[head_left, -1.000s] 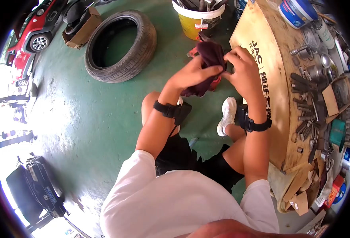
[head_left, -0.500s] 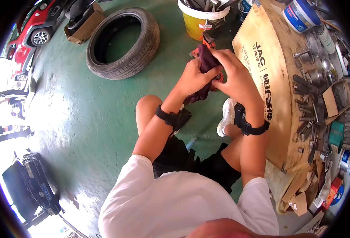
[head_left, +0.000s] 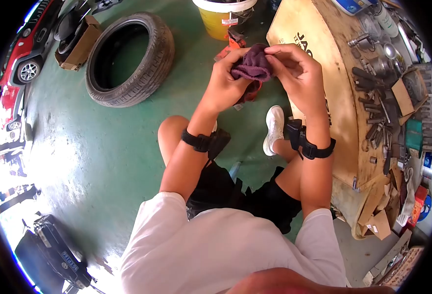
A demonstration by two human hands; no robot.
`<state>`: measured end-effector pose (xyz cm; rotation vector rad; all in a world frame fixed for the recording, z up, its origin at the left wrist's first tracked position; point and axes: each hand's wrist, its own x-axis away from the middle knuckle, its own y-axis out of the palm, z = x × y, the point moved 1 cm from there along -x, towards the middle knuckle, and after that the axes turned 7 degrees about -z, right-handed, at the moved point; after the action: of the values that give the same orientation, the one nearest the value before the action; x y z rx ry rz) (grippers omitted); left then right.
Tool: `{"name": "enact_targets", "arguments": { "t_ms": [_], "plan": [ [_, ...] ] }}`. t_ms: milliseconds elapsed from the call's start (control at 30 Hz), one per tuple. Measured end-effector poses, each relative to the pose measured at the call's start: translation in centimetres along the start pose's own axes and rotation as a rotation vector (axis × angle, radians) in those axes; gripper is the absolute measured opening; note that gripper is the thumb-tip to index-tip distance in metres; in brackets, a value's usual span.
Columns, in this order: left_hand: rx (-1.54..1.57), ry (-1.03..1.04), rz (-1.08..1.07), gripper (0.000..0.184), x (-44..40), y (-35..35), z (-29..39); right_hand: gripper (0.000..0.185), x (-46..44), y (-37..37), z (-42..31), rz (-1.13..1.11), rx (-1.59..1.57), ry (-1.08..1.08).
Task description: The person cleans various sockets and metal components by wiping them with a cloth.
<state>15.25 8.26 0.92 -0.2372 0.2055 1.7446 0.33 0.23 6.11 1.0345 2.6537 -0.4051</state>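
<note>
A dark purple cloth [head_left: 253, 64] is bunched up between my two hands, in front of my body. My left hand [head_left: 225, 81] is wrapped round its left side. On the right, my right hand [head_left: 299, 73] pinches the cloth's edge between thumb and fingers. Red and black objects [head_left: 230, 46] show behind and below the cloth, partly hidden by it and my left hand; I cannot make out what they are. Both wrists carry black straps with small black devices.
A tire [head_left: 164, 61] lies on the green floor at the upper left, near a cardboard box [head_left: 83, 46]. A yellow bucket [head_left: 215, 22] stands beyond my hands. To the right is a wooden bench [head_left: 341, 93] crowded with sockets and tools [head_left: 375, 105].
The cloth now sits higher and is bunched differently, with a folded edge facing me. My right hand has moved from over the cloth to its right edge. The view has shifted slightly.
</note>
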Motion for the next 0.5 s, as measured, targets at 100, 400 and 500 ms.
{"name": "enact_targets", "arguments": {
  "t_ms": [100,400,500],
  "plan": [
    [-0.285,0.157,-0.006,0.042,0.3,0.4,1.9,0.014,-0.1,-0.7,-1.0,-0.018,0.06,0.159],
    [-0.213,0.419,0.221,0.052,0.3,-0.2,1.7,0.015,-0.6,-0.3,0.4,-0.084,-0.296,0.078],
    [-0.078,0.301,0.205,0.047,0.6,0.6,2.1,0.016,-0.6,-0.4,-0.1,-0.046,-0.24,0.079]
  ]
}}
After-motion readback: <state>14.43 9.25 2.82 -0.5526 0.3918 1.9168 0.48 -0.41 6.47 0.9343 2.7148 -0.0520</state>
